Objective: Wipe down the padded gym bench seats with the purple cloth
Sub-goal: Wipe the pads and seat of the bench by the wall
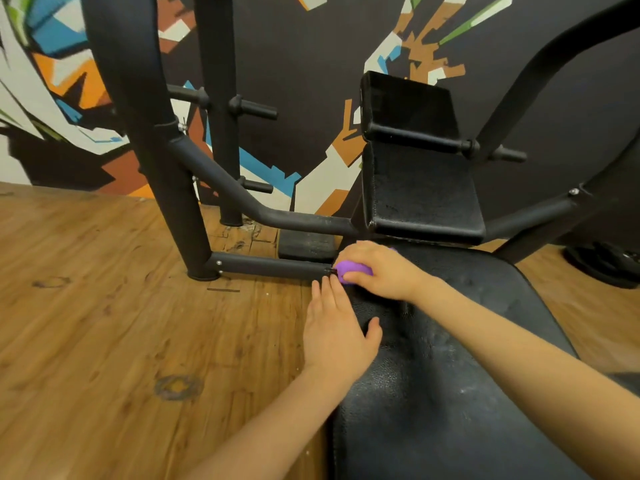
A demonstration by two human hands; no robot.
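Note:
A long black padded bench pad [450, 375] runs from the bottom of the view up to the middle. At its far left corner my right hand [377, 270] grips the bunched purple cloth [349, 270] and presses it on the pad. My left hand [337, 332] lies flat on the pad's left edge just below the cloth, fingers straight and thumb spread onto the padding. Beyond the pad sits a smaller black seat pad [422, 188], with an upright black pad [405, 102] above it.
A black steel frame [180, 188] rises left of the pad, with a low crossbar [270, 266] and weight pegs [258, 109]. Another frame arm [540, 74] arcs on the right. Wooden floor [121, 323] spreads left; a painted mural wall [304, 64] stands behind. A weight plate [606, 265] lies far right.

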